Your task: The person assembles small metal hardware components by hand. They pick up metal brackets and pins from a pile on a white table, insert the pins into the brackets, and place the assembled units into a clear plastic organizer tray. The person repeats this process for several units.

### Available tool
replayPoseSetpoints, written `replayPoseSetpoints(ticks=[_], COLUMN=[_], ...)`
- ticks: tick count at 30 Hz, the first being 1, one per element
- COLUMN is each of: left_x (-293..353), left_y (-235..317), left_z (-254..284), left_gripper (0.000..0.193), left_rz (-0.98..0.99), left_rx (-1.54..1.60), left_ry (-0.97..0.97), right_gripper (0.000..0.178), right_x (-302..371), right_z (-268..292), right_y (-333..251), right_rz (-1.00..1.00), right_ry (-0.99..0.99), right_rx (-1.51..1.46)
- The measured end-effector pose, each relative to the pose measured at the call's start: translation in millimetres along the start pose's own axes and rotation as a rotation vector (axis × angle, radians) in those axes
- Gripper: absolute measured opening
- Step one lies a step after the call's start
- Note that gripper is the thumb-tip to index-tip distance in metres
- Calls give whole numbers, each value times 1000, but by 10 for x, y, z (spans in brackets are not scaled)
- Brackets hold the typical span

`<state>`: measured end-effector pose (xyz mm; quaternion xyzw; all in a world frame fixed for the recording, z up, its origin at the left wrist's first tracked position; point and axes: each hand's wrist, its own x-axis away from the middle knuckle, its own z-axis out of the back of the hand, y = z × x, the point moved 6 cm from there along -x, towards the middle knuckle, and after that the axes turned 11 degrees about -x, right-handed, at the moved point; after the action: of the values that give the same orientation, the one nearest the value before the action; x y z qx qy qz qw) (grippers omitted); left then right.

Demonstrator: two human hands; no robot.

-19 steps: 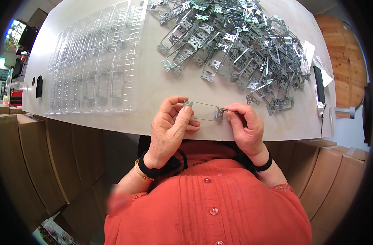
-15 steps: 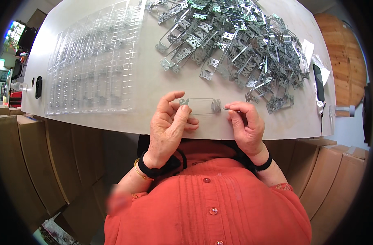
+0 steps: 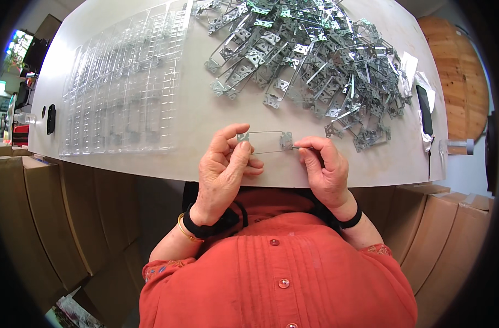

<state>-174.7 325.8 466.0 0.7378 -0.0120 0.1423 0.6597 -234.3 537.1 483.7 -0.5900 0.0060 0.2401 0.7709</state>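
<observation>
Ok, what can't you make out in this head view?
Head view:
- thin rod: one end hidden by the right hand
- whether the rod touches the metal frame: too small
- metal pile: lower pieces covered by upper ones; far side cut off by top edge

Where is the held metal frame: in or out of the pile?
Out: the left hand grips the metal frame, and tabletop shows between frame and pile.
</observation>
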Motion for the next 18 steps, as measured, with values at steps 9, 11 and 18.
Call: replayPoseSetpoints(ticks=[9,11,18], left_x=[-5,-9,-14], left_y=[8,0,-5], left_z=[4,4,2], left_gripper=[37,37,37], left_rz=[12,5,6], left_rx=[-5,-3,5], left_ry=[-2,-5,-16], right_gripper=[16,16,15], right_x=[-43,-56,-72], right_z=[-23,-29,-37], right_y=[-70,-93,-102], right_rz=[49,77,61], right_ry=[-12,-11,-16], right_rx=[56,80,110])
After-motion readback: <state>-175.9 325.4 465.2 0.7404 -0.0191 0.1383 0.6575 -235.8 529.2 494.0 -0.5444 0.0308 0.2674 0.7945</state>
